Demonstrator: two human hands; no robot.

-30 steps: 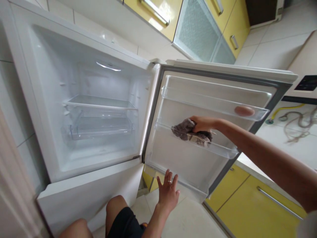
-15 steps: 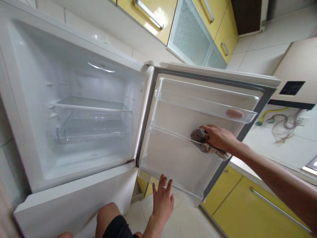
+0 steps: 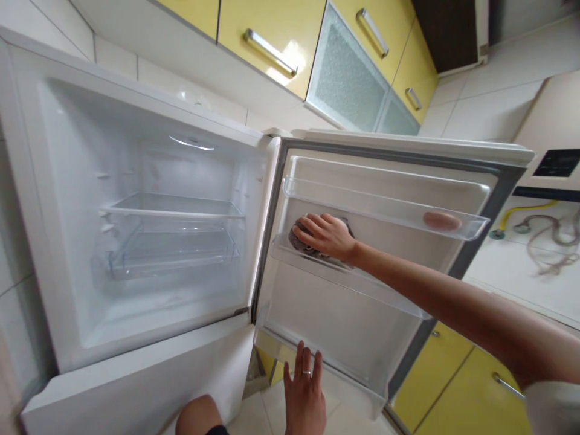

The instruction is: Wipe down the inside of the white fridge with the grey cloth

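The fridge door stands swung out, showing clear shelves on its inner side. My right hand presses a dark grey cloth against the inner panel at the middle door shelf, toward the hinge side. Its fingers curve over the bunched cloth. My left hand, with a ring on one finger, is held low by the bottom door shelf, fingers spread and holding nothing; whether the fingertips touch the shelf I cannot tell. In the top door shelf lies a reddish-brown oval thing.
To the left is the lit fridge compartment with a glass shelf and a clear drawer. Yellow cabinets hang above; more yellow cupboards are at lower right. My knee is below the door.
My right hand has slid the cloth leftward along the middle door shelf, from the outer end toward the hinge. My left hand stays low, fingers spread. The view has shifted slightly.
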